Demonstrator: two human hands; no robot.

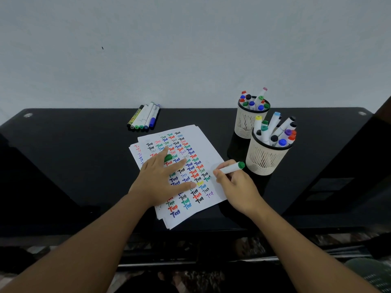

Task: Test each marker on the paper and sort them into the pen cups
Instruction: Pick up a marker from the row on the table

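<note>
Left hand (157, 178) lay flat with fingers spread on the paper (209, 151), a green cap (168, 158) tucked between two fingers. Right hand (237, 186) gripped the green-ended marker (231, 168) at the sheet's right edge, just beside the near pen cup (264, 158); far pen cup (246, 123) sat behind it.

A single wide-angle view from a camera worn on the person's head, looking forward and steeply down over a black desk (69, 149). Both forearms enter from the bottom corners and converge toward the centre, where the left hand (157, 182) and right hand (237, 185) sit close to the lens. The stack of paper (209, 149) fills the middle of the frame. The desk's far edge meets a pale wall (190, 49), which takes up the whole upper third. The wide lens bends the desk's edges outward at the sides. The floor shows along the bottom, beneath the desk's near edge.
</note>
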